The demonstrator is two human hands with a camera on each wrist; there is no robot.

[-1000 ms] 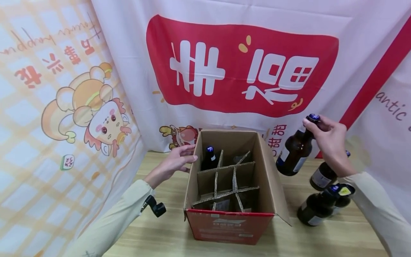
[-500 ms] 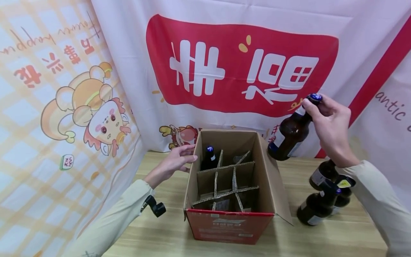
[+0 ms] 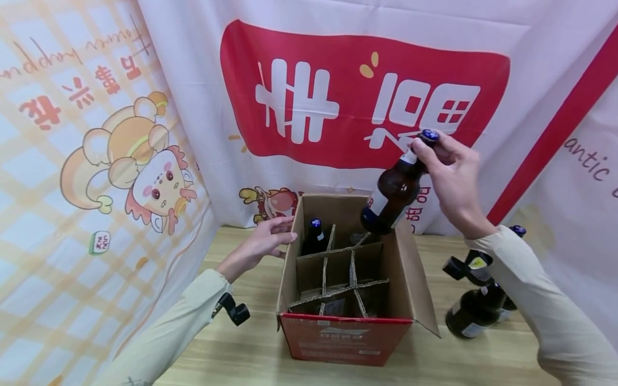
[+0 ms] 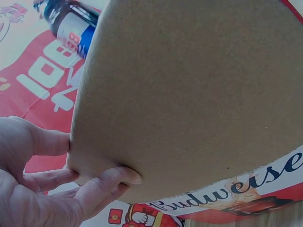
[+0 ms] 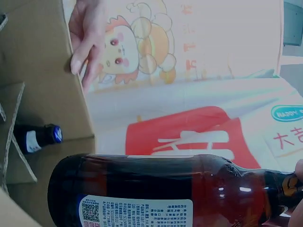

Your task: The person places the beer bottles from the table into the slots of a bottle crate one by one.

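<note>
Right grip pinches a tilted bottle by the neck; left grip, spread, touches the box. I'd straighten before lowering; slots look murky.

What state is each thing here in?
Budweiser carton, upright, open, right flap folded outward.
Cardboard divider, standing inside, forming compartments.
Held brown glass bottle, capped, tilted, raised near the carton's far right corner.
Bottle in carton, capped, upright, far left compartment.
Far table bottle, capped, mostly hidden.
Near table bottle, upright, top hidden.
Right grip, pinching the held bottle's neck.
Left grip, touching the carton's left side.
</note>
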